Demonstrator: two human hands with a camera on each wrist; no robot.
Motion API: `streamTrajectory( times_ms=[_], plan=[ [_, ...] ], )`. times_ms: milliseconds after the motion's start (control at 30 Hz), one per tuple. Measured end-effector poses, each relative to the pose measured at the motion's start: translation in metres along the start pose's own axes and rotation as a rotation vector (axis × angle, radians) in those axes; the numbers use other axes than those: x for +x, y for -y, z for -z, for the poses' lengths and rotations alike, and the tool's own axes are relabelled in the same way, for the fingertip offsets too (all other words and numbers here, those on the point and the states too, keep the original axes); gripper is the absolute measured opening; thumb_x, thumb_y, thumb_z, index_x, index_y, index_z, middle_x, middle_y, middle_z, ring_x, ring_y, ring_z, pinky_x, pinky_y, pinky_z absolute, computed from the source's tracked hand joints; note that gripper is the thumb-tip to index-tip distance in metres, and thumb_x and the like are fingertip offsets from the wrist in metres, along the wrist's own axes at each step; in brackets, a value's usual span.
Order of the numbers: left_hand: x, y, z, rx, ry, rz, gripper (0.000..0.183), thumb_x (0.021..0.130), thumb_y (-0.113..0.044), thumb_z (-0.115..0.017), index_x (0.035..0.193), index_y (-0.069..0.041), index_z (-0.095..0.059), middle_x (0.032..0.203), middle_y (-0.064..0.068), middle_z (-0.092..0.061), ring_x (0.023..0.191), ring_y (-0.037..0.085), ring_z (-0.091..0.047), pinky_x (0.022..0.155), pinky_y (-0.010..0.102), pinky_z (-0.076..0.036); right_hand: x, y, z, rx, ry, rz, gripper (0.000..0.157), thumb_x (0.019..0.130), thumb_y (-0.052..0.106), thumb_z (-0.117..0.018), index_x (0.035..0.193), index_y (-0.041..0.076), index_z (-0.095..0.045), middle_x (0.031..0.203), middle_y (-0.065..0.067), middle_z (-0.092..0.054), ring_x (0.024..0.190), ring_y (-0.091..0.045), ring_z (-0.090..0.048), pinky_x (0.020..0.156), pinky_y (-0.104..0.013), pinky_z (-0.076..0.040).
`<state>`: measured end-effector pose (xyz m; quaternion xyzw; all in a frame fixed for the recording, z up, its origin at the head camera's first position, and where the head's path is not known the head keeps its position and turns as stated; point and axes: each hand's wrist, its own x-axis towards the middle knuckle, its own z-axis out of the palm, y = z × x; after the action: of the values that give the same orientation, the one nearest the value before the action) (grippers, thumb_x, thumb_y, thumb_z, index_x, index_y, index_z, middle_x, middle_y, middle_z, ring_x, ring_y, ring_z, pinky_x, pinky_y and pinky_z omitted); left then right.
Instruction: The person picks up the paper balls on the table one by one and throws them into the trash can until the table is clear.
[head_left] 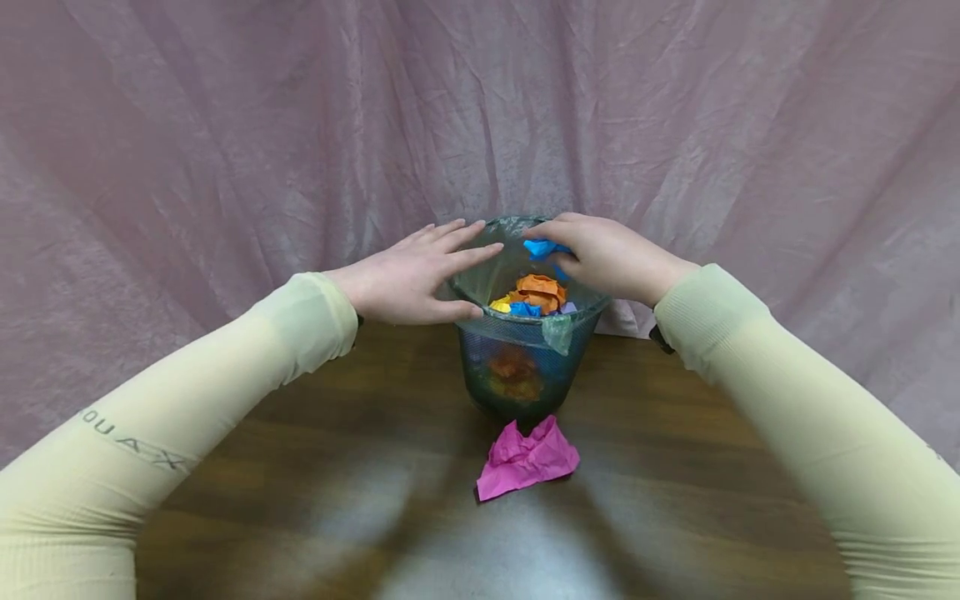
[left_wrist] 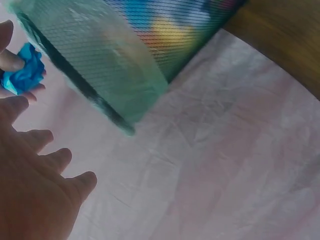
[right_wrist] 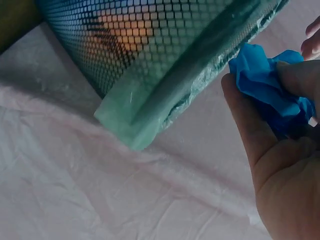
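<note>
My right hand grips a crumpled sheet of blue paper over the right side of a mesh wastebasket. Fingers spread and straight, my left hand hovers at the basket's left rim and holds nothing; whether it touches the rim I cannot tell. A thin green bag lines the basket and folds over its edge. Inside lie crumpled papers, among them an orange one, a yellow one and another blue one. In the left wrist view the held blue paper shows beyond my left fingers.
A crumpled pink paper lies on the brown wooden table, just in front of the basket. Behind the table hangs a pale pink curtain, close to the basket's back.
</note>
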<state>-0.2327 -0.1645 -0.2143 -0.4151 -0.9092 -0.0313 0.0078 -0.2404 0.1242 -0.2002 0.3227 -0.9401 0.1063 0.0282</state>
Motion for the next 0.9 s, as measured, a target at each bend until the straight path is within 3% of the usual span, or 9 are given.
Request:
streamTrajectory(
  times_ms=[367,567,733,900],
  plan=[
    [-0.003,0.006,-0.006,-0.014,-0.003,0.018,0.086,0.096,-0.067,-0.053,0.166,-0.032,-0.016,0.172,0.005,-0.004,0.157,0.030,-0.002,0.124,0.051,-0.005,0.007,0.002,-0.011,-0.062,0.049,-0.031,0.057,0.104,0.019,-0.062,0.157,0.016,-0.043,0.148,-0.011,-0.052,0.135,-0.030,-0.051,0.112,-0.049,-0.041],
    [-0.002,0.006,-0.008,-0.019,-0.005,0.015,0.086,0.096,-0.068,-0.053,0.166,-0.032,-0.016,0.172,0.005,-0.004,0.157,0.030,-0.001,0.124,0.051,-0.004,0.004,0.000,-0.010,-0.083,0.071,-0.087,0.069,0.103,0.029,-0.064,0.163,0.021,-0.031,0.162,-0.012,-0.037,0.145,-0.034,-0.039,0.115,-0.056,-0.035],
    [-0.003,0.002,-0.008,-0.009,-0.010,-0.001,0.086,0.096,-0.066,-0.054,0.166,-0.032,-0.016,0.172,0.005,-0.004,0.157,0.029,-0.001,0.124,0.052,-0.005,-0.006,-0.002,-0.006,-0.125,0.024,-0.074,0.070,0.103,0.034,-0.063,0.163,0.022,-0.030,0.164,-0.012,-0.032,0.149,-0.038,-0.030,0.118,-0.059,-0.026],
    [-0.007,-0.009,-0.008,0.016,-0.029,-0.059,0.086,0.097,-0.065,-0.055,0.166,-0.032,-0.017,0.172,0.005,-0.003,0.157,0.031,-0.002,0.124,0.054,-0.006,-0.028,-0.001,-0.001,-0.175,-0.042,-0.032,0.070,0.102,0.040,-0.062,0.162,0.020,-0.033,0.164,-0.013,-0.032,0.151,-0.041,-0.024,0.119,-0.062,-0.020]
  ],
)
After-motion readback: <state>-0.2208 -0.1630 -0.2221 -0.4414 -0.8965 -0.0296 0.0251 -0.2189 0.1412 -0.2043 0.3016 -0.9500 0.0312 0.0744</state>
